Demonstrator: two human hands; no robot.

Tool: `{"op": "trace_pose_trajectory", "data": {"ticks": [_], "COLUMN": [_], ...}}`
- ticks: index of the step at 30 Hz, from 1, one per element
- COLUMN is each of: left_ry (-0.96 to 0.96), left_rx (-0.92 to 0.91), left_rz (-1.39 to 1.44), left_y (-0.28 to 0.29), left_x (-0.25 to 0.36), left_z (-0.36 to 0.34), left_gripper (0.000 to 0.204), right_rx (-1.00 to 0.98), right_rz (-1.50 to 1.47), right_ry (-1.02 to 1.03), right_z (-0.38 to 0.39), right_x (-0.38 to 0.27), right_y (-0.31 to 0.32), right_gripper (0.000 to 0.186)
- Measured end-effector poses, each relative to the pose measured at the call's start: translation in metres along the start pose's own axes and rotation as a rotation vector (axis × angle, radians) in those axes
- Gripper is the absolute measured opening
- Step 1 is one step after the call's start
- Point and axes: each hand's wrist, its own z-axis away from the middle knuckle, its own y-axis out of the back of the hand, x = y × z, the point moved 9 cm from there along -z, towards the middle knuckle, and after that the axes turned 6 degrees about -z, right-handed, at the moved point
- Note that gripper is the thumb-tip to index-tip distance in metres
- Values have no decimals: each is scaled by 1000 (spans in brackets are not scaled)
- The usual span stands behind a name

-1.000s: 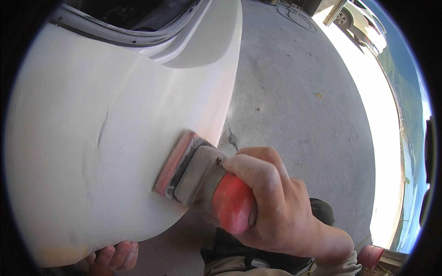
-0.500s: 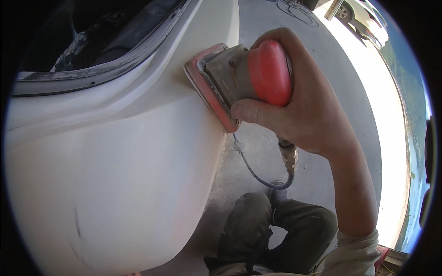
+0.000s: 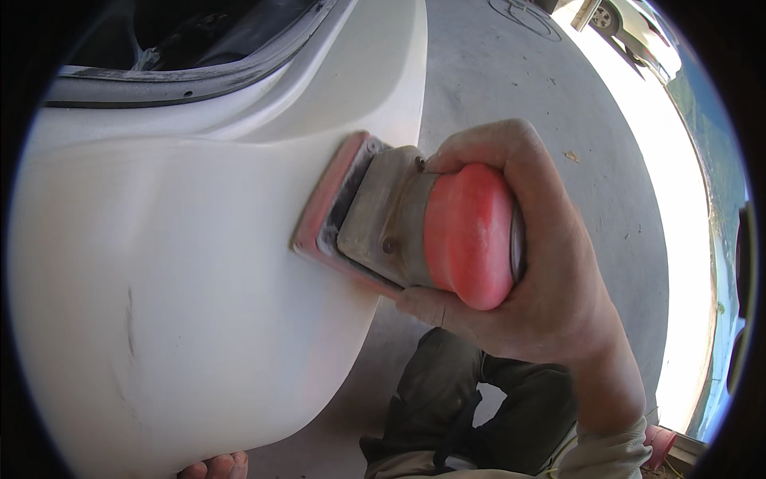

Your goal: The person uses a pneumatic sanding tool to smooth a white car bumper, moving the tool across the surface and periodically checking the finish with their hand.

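My right hand [image 3: 554, 255] is wrapped round the red rounded top of a power sander [image 3: 471, 231]. Thumb and fingers grip it from opposite sides. Its flat red-edged pad lies tilted against the right side of a white car body panel [image 3: 215, 271], below the corner of a window opening. Dark scratches mark the panel's lower left. At the bottom edge, only a few curled fingertips of my left hand [image 3: 215, 466] show, close together under the panel's lower rim. The rest of that hand is hidden, and so is whatever it holds, if anything.
Above left, a dark window opening [image 3: 199, 36] has a dusty frame [image 3: 187, 80]. Grey floor [image 3: 542, 88] stretches to the right, with a coiled cable [image 3: 527, 20] at the far side. My bent legs [image 3: 439, 391] are below. Another white car [image 3: 638, 32] stands outside in bright light.
The sander and my right hand have moved down over the panel, the sander appearing larger and nearer. Fingertips of my left hand now show plainly at the bottom edge. The view has shifted slightly.
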Motion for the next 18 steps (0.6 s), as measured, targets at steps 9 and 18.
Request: {"op": "trace_pose_trajectory", "data": {"ticks": [9,18], "left_ry": [103,266], "left_rx": [35,0], "left_rz": [50,189], "left_y": [9,15], "left_x": [-12,-21], "left_z": [6,-8], "left_gripper": [28,29], "right_rx": [-215,-203], "right_rz": [201,-200], "right_ry": [322,326], "right_z": [82,164], "right_x": [-92,-47], "right_y": [-87,-120], "right_gripper": [51,61]}}
